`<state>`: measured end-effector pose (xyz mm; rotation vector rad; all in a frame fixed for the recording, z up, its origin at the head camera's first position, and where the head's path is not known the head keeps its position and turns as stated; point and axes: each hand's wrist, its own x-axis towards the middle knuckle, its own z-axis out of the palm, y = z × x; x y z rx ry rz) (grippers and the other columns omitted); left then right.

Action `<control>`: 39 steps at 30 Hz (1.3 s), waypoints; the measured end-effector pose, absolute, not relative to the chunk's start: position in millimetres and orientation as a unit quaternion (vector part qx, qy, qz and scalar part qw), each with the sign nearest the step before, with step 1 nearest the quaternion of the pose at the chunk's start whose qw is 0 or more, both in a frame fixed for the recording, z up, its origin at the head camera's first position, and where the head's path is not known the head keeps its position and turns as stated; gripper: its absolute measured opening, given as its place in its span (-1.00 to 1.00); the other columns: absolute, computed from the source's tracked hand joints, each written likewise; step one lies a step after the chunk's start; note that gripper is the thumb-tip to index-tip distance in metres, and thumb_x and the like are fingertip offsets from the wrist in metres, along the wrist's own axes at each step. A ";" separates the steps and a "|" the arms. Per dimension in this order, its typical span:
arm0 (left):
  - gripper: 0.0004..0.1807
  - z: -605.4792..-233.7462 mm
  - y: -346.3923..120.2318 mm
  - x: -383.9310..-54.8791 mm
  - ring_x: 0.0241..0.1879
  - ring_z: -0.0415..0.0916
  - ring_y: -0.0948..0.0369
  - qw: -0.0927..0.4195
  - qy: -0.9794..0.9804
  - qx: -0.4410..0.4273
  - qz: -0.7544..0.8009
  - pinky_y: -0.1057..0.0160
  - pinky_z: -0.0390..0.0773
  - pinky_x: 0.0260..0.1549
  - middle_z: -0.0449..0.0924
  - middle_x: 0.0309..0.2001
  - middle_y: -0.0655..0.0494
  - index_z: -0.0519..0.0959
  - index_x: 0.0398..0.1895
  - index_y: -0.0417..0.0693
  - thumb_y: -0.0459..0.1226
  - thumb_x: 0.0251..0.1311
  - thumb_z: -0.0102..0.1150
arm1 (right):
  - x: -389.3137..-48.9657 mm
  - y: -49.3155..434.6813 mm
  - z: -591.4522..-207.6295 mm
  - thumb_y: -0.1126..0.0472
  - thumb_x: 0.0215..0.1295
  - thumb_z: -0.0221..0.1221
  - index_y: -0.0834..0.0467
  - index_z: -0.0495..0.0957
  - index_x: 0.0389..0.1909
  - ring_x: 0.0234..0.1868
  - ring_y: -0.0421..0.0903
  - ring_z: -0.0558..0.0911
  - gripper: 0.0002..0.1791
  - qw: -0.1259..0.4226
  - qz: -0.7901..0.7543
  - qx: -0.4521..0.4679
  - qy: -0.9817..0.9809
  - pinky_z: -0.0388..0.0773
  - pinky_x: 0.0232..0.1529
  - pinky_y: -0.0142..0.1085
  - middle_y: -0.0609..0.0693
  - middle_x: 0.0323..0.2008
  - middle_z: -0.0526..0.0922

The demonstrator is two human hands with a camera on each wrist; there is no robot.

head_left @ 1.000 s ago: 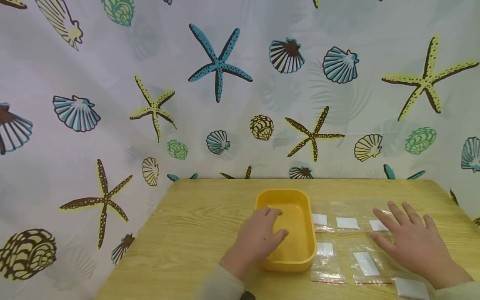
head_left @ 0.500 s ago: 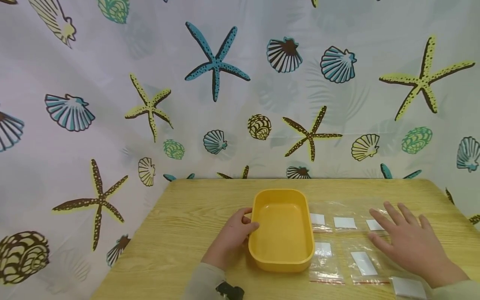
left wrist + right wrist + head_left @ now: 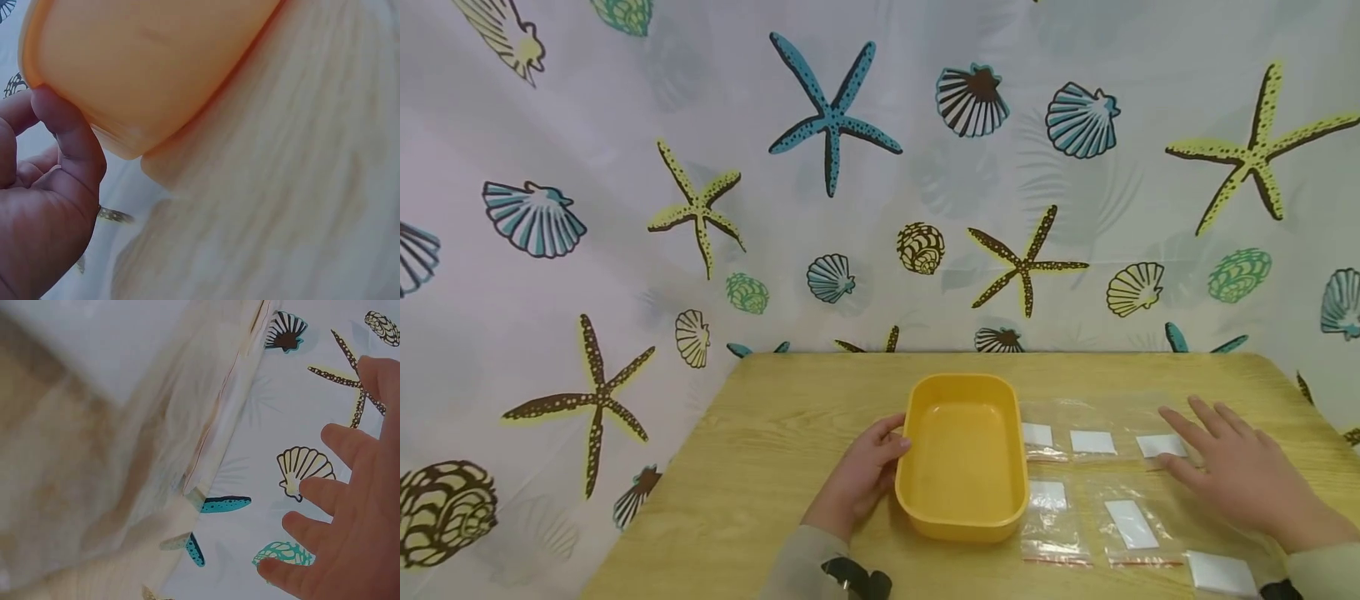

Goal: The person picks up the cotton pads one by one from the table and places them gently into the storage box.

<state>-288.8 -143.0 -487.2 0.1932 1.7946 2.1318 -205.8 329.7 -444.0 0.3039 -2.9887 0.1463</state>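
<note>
Grips with the left hand (image 3: pixel 865 462) the left wall of a yellow tray (image 3: pixel 961 532), with thumb at the rim and fingers bent against the outer side. In the left wrist view, shows the thumb and forefinger curled close at the tray edge.

Can find the tray upright on the bench (image 3: pixel 775 450), near the middle of the scene, with its opening to the top. To the right of it, can see clear bags (image 3: pixel 1054 537) lying flat in two rows, with white papers (image 3: pixel 1093 442) in or on them; cannot tell which. Can count three papers in the far row and two in the near row, plus one white piece (image 3: pixel 1221 575) at the near right. Along near edges of some bags, can notice thin red lines (image 3: pixel 1144 564).

Holds the right hand (image 3: pixel 1243 475) above the bags at far right, with fingers spread and relaxed, gripping nothing. Cannot tell about any contact between fingertips and bag.

Wears light sleeves (image 3: pixel 808 562). Behind the bench, can see a white curtain (image 3: pixel 865 204) with printed starfish (image 3: pixel 832 118) and shells (image 3: pixel 1081 121).
</note>
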 end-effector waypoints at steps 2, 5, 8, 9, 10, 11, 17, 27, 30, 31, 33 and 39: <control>-0.34 -488.3 -143.1 -289.3 -0.18 0.56 0.14 0.172 0.631 0.079 0.752 0.21 0.66 -0.18 0.50 -0.06 -0.07 0.20 0.53 -0.16 -0.26 0.44 0.16 | -210.7 335.3 -443.7 -0.33 0.46 0.01 0.16 0.23 0.51 0.32 0.61 0.17 -0.17 0.057 0.057 0.110 -0.991 0.19 0.14 0.51 0.50 0.43 0.12; -0.34 -489.3 -143.7 -289.4 -0.20 0.55 0.16 0.171 0.629 0.085 0.754 0.23 0.65 -0.20 0.49 -0.07 -0.06 0.20 0.53 -0.16 -0.26 0.45 0.15 | -219.5 341.7 -443.2 -0.29 0.47 0.03 0.16 0.21 0.52 0.32 0.61 0.16 -0.18 0.034 0.080 0.125 -0.988 0.20 0.14 0.50 0.50 0.44 0.09; -0.36 -490.0 -144.9 -288.8 -0.22 0.55 0.17 0.171 0.624 0.086 0.758 0.26 0.65 -0.21 0.49 -0.05 -0.06 0.21 0.53 -0.16 -0.28 0.45 0.14 | -229.5 345.9 -443.0 -0.30 0.47 0.03 0.14 0.18 0.54 0.34 0.59 0.14 -0.17 0.000 0.112 0.129 -0.985 0.18 0.14 0.52 0.50 0.45 0.06; -0.36 -490.4 -145.3 -288.7 -0.22 0.55 0.18 0.171 0.622 0.086 0.759 0.26 0.65 -0.21 0.49 -0.05 -0.06 0.21 0.53 -0.16 -0.28 0.45 0.14 | -232.9 347.2 -443.1 -0.30 0.47 0.02 0.14 0.18 0.54 0.35 0.59 0.13 -0.16 -0.011 0.123 0.129 -0.984 0.17 0.14 0.52 0.50 0.46 0.05; -0.36 -490.0 -145.8 -288.7 -0.22 0.55 0.18 0.172 0.621 0.087 0.760 0.26 0.65 -0.21 0.49 -0.05 -0.06 0.21 0.53 -0.16 -0.28 0.45 0.14 | -236.7 348.3 -443.7 -0.31 0.46 0.02 0.15 0.18 0.54 0.35 0.60 0.12 -0.16 -0.019 0.131 0.129 -0.983 0.16 0.15 0.52 0.51 0.46 0.05; -0.36 -489.7 -146.1 -288.7 -0.23 0.56 0.18 0.173 0.619 0.086 0.761 0.26 0.65 -0.21 0.49 -0.04 -0.06 0.21 0.53 -0.15 -0.29 0.45 0.15 | -240.5 349.3 -444.7 -0.33 0.46 0.01 0.15 0.18 0.54 0.35 0.60 0.12 -0.15 -0.026 0.135 0.128 -0.982 0.15 0.16 0.52 0.52 0.45 0.04; -0.36 -489.9 -145.7 -289.7 -0.24 0.55 0.19 0.173 0.616 0.084 0.764 0.26 0.65 -0.22 0.49 -0.06 -0.05 0.22 0.53 -0.15 -0.30 0.45 0.15 | -259.6 355.0 -447.9 -0.42 0.38 0.01 0.18 0.19 0.54 0.35 0.61 0.12 -0.05 -0.046 0.118 0.137 -0.982 0.13 0.19 0.51 0.54 0.45 0.03; -0.36 -493.8 -146.5 -287.0 -0.19 0.55 0.18 0.173 0.616 0.087 0.763 0.24 0.65 -0.16 0.47 -0.04 -0.06 0.18 0.53 -0.18 -0.31 0.46 0.12 | -270.4 355.4 -453.9 -0.49 0.26 0.08 0.10 0.22 0.53 0.32 0.68 0.10 0.01 -0.073 0.108 0.152 -0.980 0.17 0.09 0.56 0.53 0.46 -0.01; -0.37 -494.6 -147.5 -286.0 -0.18 0.55 0.18 0.177 0.615 0.092 0.763 0.23 0.65 -0.15 0.45 -0.05 -0.06 0.16 0.54 -0.20 -0.33 0.48 0.09 | -271.7 356.2 -457.2 -0.53 0.21 0.09 0.09 0.19 0.55 0.31 0.71 0.10 0.07 -0.084 0.100 0.152 -0.980 0.18 0.07 0.56 0.55 0.46 -0.01; -0.37 -494.2 -147.5 -285.9 -0.18 0.55 0.17 0.176 0.613 0.094 0.764 0.23 0.65 -0.15 0.44 -0.06 -0.06 0.16 0.54 -0.20 -0.34 0.48 0.08 | -272.0 356.6 -458.0 -0.54 0.19 0.09 0.08 0.18 0.55 0.31 0.71 0.10 0.08 -0.086 0.097 0.151 -0.980 0.19 0.07 0.56 0.55 0.46 -0.01; -0.37 -493.1 -146.9 -286.5 -0.18 0.54 0.18 0.175 0.611 0.100 0.765 0.23 0.65 -0.14 0.44 -0.06 -0.06 0.16 0.54 -0.20 -0.33 0.48 0.08 | -272.4 357.8 -458.8 -0.56 0.17 0.09 0.07 0.15 0.56 0.31 0.70 0.09 0.11 -0.091 0.094 0.145 -0.981 0.18 0.06 0.57 0.55 0.46 -0.01; -0.36 -490.5 -145.7 -289.6 -0.16 0.53 0.18 0.175 0.611 0.104 0.765 0.24 0.64 -0.13 0.44 -0.06 -0.05 0.15 0.55 -0.20 -0.34 0.48 0.08 | -272.4 358.9 -459.3 -0.59 0.20 0.00 0.00 0.16 0.57 0.35 0.68 0.03 0.07 -0.110 0.078 0.125 -0.983 0.17 0.02 0.60 0.50 0.47 0.02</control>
